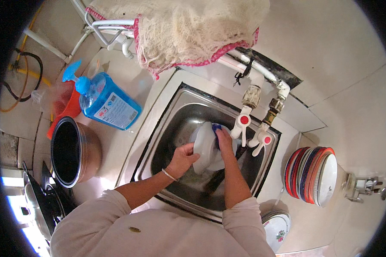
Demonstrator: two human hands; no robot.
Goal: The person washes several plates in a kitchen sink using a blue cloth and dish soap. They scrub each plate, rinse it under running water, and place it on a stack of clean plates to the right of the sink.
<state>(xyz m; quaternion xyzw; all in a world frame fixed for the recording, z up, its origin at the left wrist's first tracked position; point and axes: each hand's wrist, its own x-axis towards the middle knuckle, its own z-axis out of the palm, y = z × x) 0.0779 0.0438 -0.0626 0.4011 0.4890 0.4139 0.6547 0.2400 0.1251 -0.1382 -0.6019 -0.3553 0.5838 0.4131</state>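
Observation:
A white bowl [203,146] is tilted over a stainless steel sink [162,128]. My left hand [183,159] grips its left rim between thumb and fingers. On the bowl's right side, my right hand [224,139] holds a blue-purple scrubber [216,128] against the surface. Another pale dish [218,165] shows partly behind the bowl; its shape is mostly hidden. Below the hands, something dark and long [214,183] lies in the sink, too dim to name. Two white taps with red buttons, a left tap [241,125] and a right tap [260,139], reach over the far right corner.
Left of the sink stand a blue pump bottle [111,102], a metal inner pot [91,151] and a red plastic container [72,102]. Stacked plates [308,176] and flowered dishes [278,229] are at right. A mesh cloth [196,35] hangs above from white pipes [112,23].

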